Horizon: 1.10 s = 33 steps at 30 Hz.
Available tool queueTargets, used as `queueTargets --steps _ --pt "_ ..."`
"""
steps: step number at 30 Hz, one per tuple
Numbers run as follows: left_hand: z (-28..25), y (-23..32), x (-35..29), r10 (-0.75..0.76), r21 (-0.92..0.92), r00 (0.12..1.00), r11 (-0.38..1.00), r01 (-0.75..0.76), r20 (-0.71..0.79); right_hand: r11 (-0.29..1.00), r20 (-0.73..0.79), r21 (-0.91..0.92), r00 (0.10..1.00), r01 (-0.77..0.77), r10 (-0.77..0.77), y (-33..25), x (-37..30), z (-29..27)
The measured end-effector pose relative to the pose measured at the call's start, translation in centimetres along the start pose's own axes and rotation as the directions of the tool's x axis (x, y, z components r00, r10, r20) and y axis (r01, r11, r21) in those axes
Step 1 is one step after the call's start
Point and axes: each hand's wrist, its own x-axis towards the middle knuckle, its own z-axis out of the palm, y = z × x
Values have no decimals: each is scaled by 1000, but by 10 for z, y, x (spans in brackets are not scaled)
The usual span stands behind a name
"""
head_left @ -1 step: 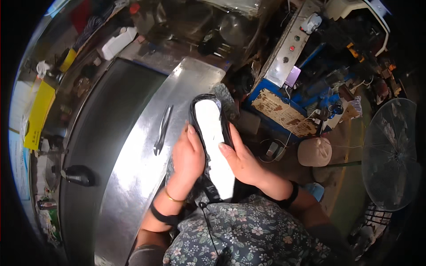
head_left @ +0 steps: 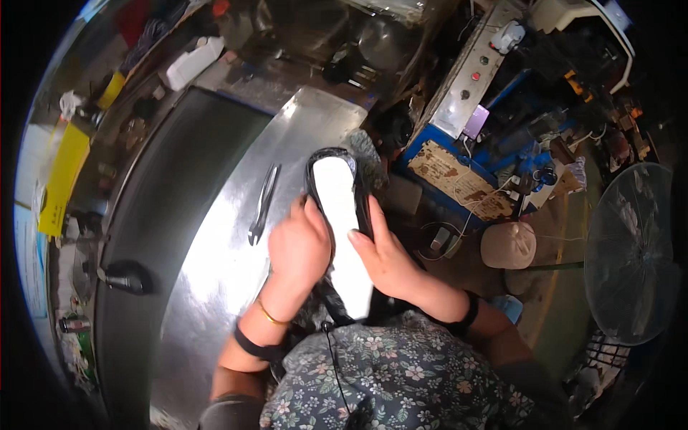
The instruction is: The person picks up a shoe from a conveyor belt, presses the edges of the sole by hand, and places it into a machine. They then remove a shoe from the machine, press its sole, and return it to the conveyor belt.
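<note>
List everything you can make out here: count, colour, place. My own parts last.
Shoe-shaped piece: one, black with white face, between both grips
Hand tool: one, metallic, on the tabletop, left of the piece
Tabletop: one, silvery metal, left of centre
Belt-like surface: one, dark, beyond the tabletop
Rounded object: one, black, on that surface
Bottle-like container: one, white, upper left
Sign: one, yellow, far left
Machine: one, blue with rusty panel, upper right
Disc: one, see-through, far right
Other clutter: uncounted, mixed, around the edges, too dim
Garment: one, dark floral, bottom
Left grip: one, bare, piece's left side
Right grip: one, bare, piece's right side
</note>
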Motion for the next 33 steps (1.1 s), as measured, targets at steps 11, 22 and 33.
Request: queueTargets --steps 11,22,33 --pt "6 -21 -56 172 -23 985 985 -171 22 964 -153 37 955 262 -254 19 -17 34" --pt "24 -21 -29 -68 -704 993 710 -19 -96 968 -110 114 972 222 -210 26 -31 13" --pt "15 -4 13 181 -752 971 659 -4 154 859 20 511 999 19 -34 19 24 -32"
